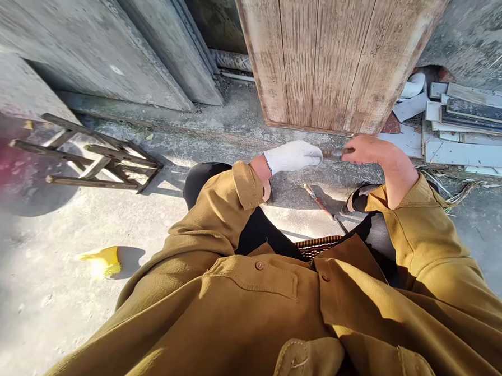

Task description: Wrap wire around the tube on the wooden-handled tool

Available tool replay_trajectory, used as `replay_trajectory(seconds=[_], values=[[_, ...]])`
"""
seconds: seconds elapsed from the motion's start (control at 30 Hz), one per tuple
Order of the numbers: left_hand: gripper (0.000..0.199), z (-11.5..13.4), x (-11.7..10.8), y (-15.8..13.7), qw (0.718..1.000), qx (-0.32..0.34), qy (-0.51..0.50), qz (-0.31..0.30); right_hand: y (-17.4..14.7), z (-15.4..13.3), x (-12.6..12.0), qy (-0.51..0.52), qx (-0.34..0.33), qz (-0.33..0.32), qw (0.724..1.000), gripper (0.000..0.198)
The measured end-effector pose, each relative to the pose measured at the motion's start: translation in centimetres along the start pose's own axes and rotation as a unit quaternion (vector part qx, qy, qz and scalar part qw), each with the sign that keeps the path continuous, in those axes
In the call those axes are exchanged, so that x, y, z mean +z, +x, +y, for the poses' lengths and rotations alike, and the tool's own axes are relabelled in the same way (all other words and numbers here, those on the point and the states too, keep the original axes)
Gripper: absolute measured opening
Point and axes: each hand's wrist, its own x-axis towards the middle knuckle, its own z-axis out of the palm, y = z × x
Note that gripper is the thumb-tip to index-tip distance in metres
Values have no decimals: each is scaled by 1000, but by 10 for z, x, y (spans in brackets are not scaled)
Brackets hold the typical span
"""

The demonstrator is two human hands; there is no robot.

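We looked straight down past our mustard-brown shirt (pixel 244 317) at our two hands, held out in front over sunlit and shaded concrete ground (pixel 51 306). Our left hand (pixel 293 157), in a white knitted glove, was closed around the left end of a small, brownish, ridged object (pixel 332 153). Our bare right hand (pixel 366 149) had its fingers drawn together at the object's right end. The ridged object lay level between the two hands, just this side of the lower edge of a large, weathered wooden panel (pixel 325 57) that filled the top centre. It was too small and covered for us to tell what it was.

Below the hands, between our feet, a thin stick-like tool (pixel 315 199) with a reddish handle lay slantwise on the ground. Part of a woven seat (pixel 320 245) showed between our legs.

To the left, a wooden stool (pixel 99 156) lay tipped on its side, with a bright yellow object (pixel 104 261) nearer to us. To the right, flat boards (pixel 474 152) were piled beside a white pipe (pixel 414 85).
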Motion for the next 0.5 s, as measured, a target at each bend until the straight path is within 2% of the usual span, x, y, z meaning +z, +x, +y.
replay_trajectory(seconds=[0.07, 0.13, 0.17, 0.23, 0.3, 0.33, 0.37, 0.4, 0.43, 0.47, 0.5], values=[[24, -2, -1, 0, 1000, 10, 9, 12, -1, -7, 5, -4, -41, -122, 992, 27], [21, -4, -3, 0, 1000, 13, -2, 20, -5, -12, 7, 11, -94, -226, 969, 26], [19, -5, -4, 0, 1000, 9, -14, 24, -9, -12, 6, 31, -126, -254, 958, 24], [16, -7, -5, 0, 998, -11, -49, 37, -17, -7, 1, 86, -193, -268, 940, 18], [16, -6, -5, -1, 993, -34, -101, 49, -21, 3, -5, 235, -218, -126, 939, 10], [18, -5, -5, -1, 990, -39, -128, 54, -21, 9, -8, 317, -212, -25, 924, 18], [20, -3, -4, -2, 986, -38, -152, 61, -20, 15, -10, 396, -207, 83, 891, 25], [23, -1, -2, -2, 983, -31, -170, 66, -17, 20, -11, 448, -196, 157, 858, 30], [24, 1, -1, -2, 981, -23, -181, 67, -13, 23, -12, 477, -173, 212, 835, 32], [24, 3, 1, -2, 981, -15, -183, 65, -9, 26, -11, 475, -144, 248, 832, 33], [24, 4, 2, -1, 982, -14, -177, 63, -4, 27, -11, 444, -107, 262, 850, 33]])
